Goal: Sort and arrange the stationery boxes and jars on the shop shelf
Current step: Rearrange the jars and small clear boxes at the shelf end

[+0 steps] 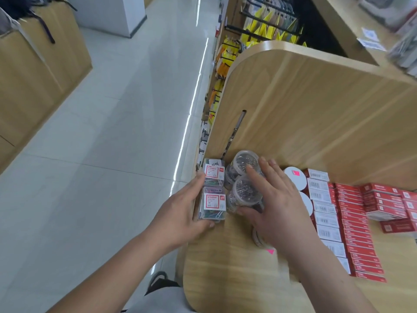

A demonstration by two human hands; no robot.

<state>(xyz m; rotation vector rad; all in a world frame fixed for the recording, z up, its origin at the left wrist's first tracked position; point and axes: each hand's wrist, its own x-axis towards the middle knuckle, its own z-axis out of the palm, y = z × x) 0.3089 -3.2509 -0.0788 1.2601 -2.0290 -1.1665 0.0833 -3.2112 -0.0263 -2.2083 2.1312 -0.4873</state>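
Clear plastic boxes (pixel 213 190) of coloured clips lie at the shelf (pixel 225 256) edge, with clear jars (pixel 246 172) touching beside them. The left hand (pixel 180 213) presses the boxes' side and the right hand (pixel 275 199) rests on the jars; both grips are spread. Probably light, stiff and slippery: hold by opposite sides.

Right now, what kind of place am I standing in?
Most likely a stationery shop: red barcoded boxes lined up on a wooden shelf, clear boxes of coloured paper clips beside clear jars, and yellow packets hanging on hooks along the aisle.
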